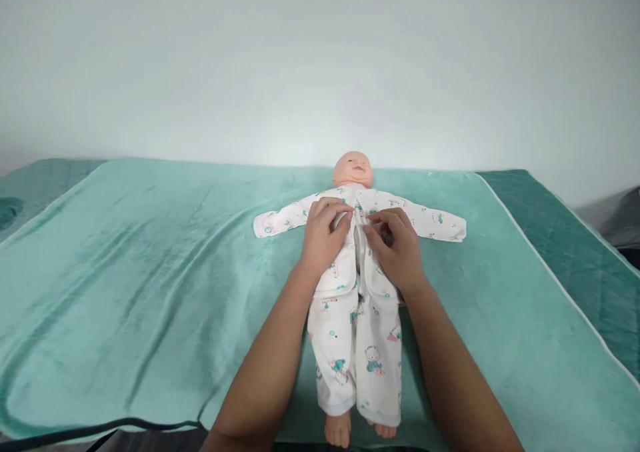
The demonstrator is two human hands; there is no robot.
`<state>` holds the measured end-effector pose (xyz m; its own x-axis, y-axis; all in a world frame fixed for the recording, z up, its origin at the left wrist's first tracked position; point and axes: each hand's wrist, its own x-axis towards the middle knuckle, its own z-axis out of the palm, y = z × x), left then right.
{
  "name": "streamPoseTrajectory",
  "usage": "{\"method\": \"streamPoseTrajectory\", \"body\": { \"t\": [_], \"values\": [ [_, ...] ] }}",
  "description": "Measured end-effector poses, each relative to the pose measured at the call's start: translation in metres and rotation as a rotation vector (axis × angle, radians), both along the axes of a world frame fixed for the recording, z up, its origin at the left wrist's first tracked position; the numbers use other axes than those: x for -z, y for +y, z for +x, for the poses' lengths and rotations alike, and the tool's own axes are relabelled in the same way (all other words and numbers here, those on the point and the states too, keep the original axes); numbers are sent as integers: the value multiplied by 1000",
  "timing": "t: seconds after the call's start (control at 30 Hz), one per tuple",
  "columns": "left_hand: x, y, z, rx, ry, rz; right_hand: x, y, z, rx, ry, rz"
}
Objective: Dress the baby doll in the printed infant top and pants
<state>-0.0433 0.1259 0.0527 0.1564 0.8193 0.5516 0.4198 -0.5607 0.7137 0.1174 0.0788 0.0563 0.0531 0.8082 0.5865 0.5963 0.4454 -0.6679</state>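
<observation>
A baby doll (353,170) lies on its back, head toward the wall. It wears a white printed jacket (440,224) and matching trousers (377,352); its bare feet (338,431) stick out at the near end. The jacket's front edges lie slightly apart below the chest. My left hand (324,235) pinches the jacket's left front edge at chest height. Opposite it, my right hand (397,245) has thumb and fingers closed on the other front edge. The fingers partly cover whatever fastening is there.
Under the doll spreads a light green plush blanket (150,272) with folds on the left. Darker green quilted bedding (565,252) shows at the right. A white wall (300,72) stands behind, and a dark object (623,222) sits at the far right edge.
</observation>
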Motion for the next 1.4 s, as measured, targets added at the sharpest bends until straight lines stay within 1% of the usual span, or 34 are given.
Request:
{"method": "streamPoseTrajectory", "body": {
  "t": [0.07,0.13,0.23,0.33,0.47,0.6,0.7,0.77,0.87,1.07,1.2,1.4],
  "values": [
    [1,3,1,34,40,48,0,0,-2,-10,-24,-26],
    [2,7,1,102,103,72,0,0,-2,1,-35,-58],
    [1,12,2,173,204,35,1,1,-3,32,-45,-100],
    [0,14,3,156,260,-13,0,1,-4,69,-63,-128],
    [-1,14,4,117,264,-41,-2,-1,-4,97,-55,-154],
    [-1,14,4,114,238,-60,0,3,-1,68,50,-169],
    [0,15,3,123,215,-68,4,15,1,55,102,-129],
    [1,16,3,125,207,-68,6,24,3,45,69,-118],
    [2,16,3,124,207,-67,8,35,5,10,9,-149],
    [2,16,3,112,204,-70,7,41,5,36,-76,-197],
    [3,16,3,110,203,-83,7,45,4,38,-80,-221],
    [3,16,2,128,204,-54,11,51,8,27,-46,-228]
  ]
}}
